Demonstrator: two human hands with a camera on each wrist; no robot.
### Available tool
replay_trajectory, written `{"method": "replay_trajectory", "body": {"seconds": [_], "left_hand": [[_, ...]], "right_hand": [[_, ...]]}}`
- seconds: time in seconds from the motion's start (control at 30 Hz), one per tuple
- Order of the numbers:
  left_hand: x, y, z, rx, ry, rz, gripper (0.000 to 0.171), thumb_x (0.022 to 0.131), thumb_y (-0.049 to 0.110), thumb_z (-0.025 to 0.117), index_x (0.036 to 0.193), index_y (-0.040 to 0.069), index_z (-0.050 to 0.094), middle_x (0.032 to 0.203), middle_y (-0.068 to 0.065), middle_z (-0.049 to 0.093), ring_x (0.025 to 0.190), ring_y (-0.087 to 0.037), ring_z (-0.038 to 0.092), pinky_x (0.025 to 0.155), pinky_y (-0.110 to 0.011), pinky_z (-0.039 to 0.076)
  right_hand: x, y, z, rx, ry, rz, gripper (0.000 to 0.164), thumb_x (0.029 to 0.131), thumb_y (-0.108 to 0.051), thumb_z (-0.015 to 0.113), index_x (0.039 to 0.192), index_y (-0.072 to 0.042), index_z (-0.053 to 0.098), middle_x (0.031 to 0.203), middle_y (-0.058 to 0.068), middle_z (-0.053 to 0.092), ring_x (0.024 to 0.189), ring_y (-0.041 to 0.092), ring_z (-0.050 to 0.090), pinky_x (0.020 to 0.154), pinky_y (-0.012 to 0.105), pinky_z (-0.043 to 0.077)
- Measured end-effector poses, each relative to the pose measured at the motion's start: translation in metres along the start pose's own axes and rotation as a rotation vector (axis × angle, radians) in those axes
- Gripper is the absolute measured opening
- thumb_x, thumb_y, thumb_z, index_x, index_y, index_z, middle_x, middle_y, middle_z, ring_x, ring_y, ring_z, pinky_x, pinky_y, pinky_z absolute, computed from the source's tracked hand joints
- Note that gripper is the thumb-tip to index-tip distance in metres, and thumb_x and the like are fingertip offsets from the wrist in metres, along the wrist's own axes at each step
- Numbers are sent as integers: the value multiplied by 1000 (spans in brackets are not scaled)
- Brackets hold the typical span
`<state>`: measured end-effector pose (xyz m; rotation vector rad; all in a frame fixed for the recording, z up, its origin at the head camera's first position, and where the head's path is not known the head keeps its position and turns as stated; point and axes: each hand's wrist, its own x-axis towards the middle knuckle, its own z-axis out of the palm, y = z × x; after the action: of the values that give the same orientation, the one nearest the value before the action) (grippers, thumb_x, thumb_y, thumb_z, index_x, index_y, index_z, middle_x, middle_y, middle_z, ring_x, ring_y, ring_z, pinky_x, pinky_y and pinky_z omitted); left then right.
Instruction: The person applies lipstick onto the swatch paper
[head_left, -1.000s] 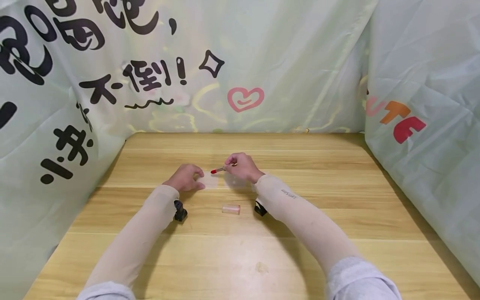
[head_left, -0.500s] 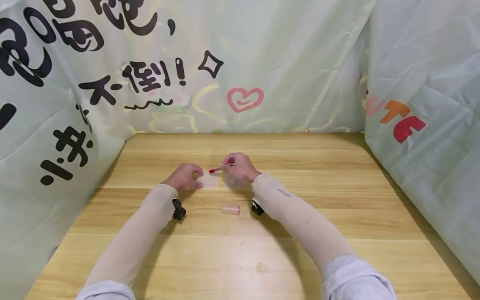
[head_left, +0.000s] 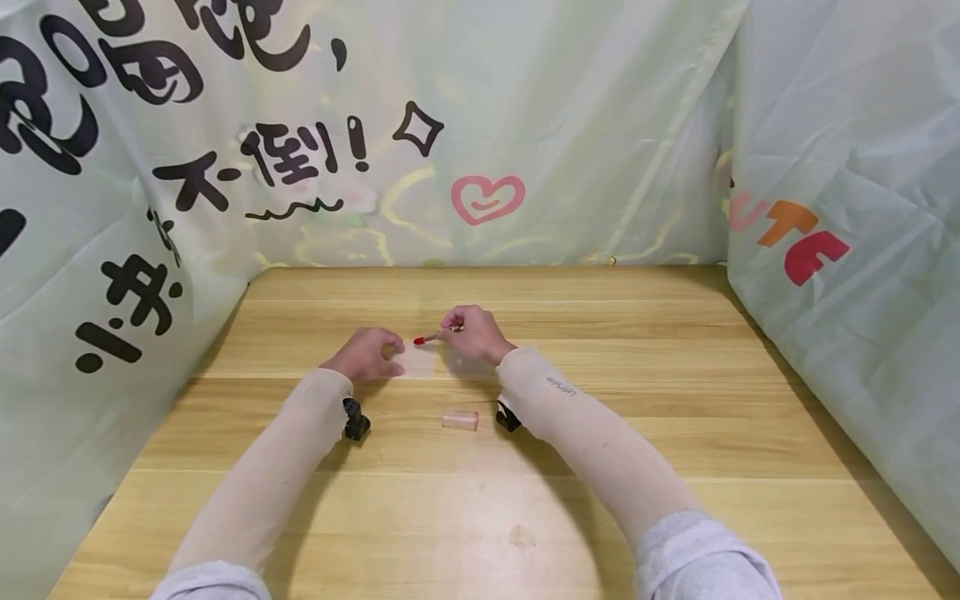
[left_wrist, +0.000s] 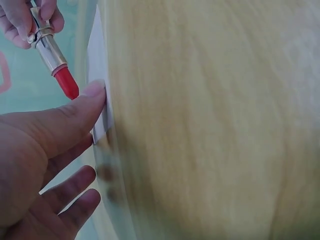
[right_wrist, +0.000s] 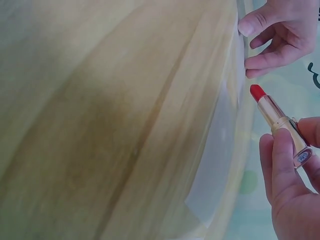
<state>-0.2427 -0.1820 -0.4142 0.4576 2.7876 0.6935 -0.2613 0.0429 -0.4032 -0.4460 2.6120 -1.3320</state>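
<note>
**Right hand (head_left: 480,335) had the red lipstick (right_wrist: 272,110), left hand (head_left: 365,353) was at the white sheet (head_left: 417,362)**

Right: thumb and fingers pinched the metal tube near its base. Lipstick was off the table, red bullet exposed, tilted down toward the left hand. In the right wrist view the bullet stood apart from the left fingertips, gap visible. Head view put the tip by the sheet's far edge; couldn't tell contact from there.

Left: thumb and index were spread apart in a wide C at the sheet's left end, thumb tip on its edge, other fingers loosely bent. No lipstick in that hand.

Sheet lay flat on the wood-grain table (head_left: 450,517), running right under the right hand. Couldn't tell if it was one piece or two.

Clear pinkish cap (head_left: 460,420) lay on its side, on the near side of the sheet, between the wrists, touched by neither hand.

Rest: black wrist cameras (head_left: 356,422) sat on both beige sleeves (head_left: 262,467), with grey cuffs (head_left: 697,554) higher up. Pale fabric backdrop (head_left: 585,125) stood behind and at both sides, with black characters, a pink heart (head_left: 487,198) and coloured letters (head_left: 787,223).
</note>
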Motion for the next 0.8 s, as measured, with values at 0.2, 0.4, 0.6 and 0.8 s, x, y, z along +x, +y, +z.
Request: {"method": "replay_trajectory", "body": {"seconds": [0.2, 0.4, 0.6, 0.8], "left_hand": [[1, -1, 1, -8, -4, -4, 31, 84, 13, 77, 112, 1, 68, 125, -18, 61, 123, -38, 50, 106, -50, 37], [2, -2, 1, 1, -12, -15, 32, 84, 14, 77, 112, 2, 68, 128, -18, 60, 125, -37, 49, 107, -50, 36], [4, -3, 0, 18, -28, 0, 33, 83, 14, 78, 113, 2, 68, 130, -18, 59, 125, -38, 48, 107, -50, 35], [5, -4, 0, 36, -50, 4, 35, 84, 16, 78, 113, 2, 68, 130, -18, 58, 126, -38, 48, 107, -50, 35]], "right_hand": [[2, 0, 2, -8, 7, 3, 11, 92, -16, 66, 100, -8, 68, 97, 2, 65, 89, 19, 57, 80, 34, 49], [3, -1, 3, -21, 17, -6, 10, 93, -16, 66, 98, -8, 67, 96, 2, 65, 89, 19, 57, 80, 34, 49], [5, 1, 6, -45, 25, -19, 9, 93, -16, 66, 98, -8, 68, 95, 2, 65, 90, 19, 58, 80, 34, 49], [7, 5, 8, -76, 23, -23, 8, 93, -17, 66, 97, -10, 67, 94, 1, 65, 89, 18, 58, 80, 34, 49]]}}
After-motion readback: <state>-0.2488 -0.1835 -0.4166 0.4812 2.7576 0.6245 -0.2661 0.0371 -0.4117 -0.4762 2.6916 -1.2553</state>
